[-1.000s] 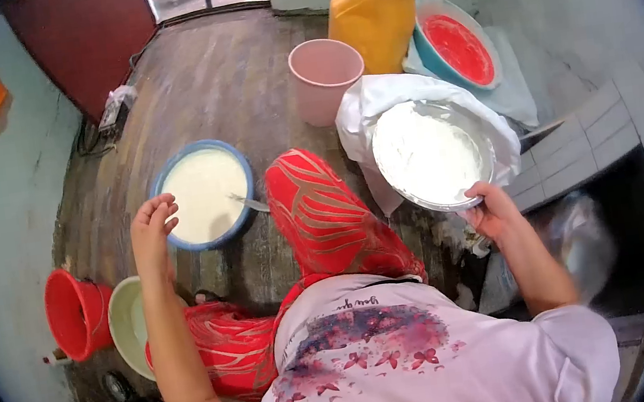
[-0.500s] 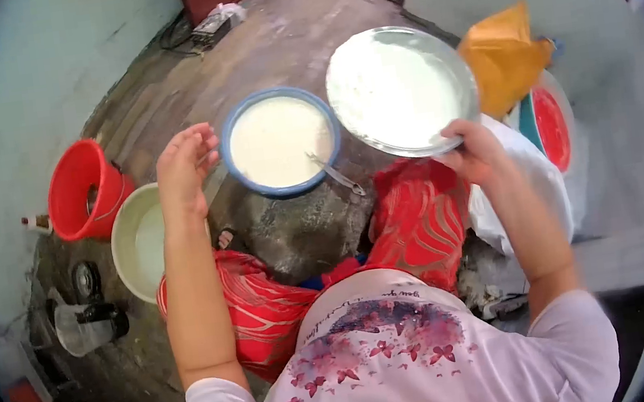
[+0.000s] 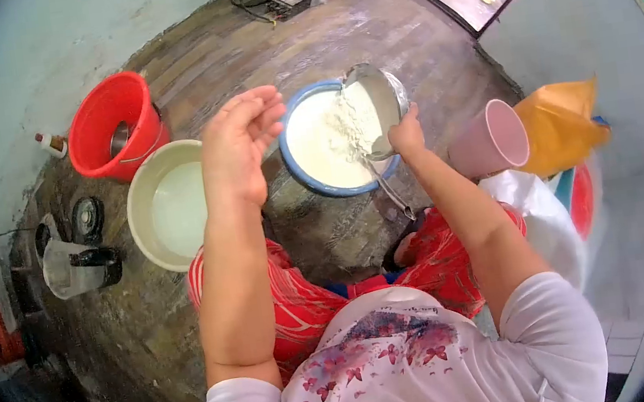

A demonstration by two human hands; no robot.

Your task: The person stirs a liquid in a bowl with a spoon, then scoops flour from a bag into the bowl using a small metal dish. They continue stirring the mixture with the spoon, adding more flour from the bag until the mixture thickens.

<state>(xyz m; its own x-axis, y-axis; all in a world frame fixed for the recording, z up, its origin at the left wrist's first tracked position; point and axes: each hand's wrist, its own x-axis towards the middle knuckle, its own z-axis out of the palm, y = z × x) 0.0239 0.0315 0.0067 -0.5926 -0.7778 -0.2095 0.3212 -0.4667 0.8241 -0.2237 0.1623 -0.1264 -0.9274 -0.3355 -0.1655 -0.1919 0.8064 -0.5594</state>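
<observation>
My right hand (image 3: 406, 131) grips the rim of a metal bowl (image 3: 384, 103), tilted on its side over the blue basin (image 3: 293, 164). White powder (image 3: 352, 124) falls from the bowl onto the pale liquid (image 3: 314, 141) in the basin. A metal ladle (image 3: 392, 192) leans on the basin's near rim, its handle pointing toward me. Left of the basin, my left hand (image 3: 244, 134) is raised, fingers apart and loosely curved, holding nothing.
At left are a cream basin (image 3: 139, 217), a red bucket (image 3: 101, 161), a small bottle (image 3: 52, 144) and a clear jug (image 3: 63, 272). At right stand a pink bucket (image 3: 507, 134), an orange bag (image 3: 564, 124) and a white sack (image 3: 539, 213).
The metal bowl has swung left over the blue basin and tipped, and its powder now pours out. The pink bucket has come into sight as the view shifted.
</observation>
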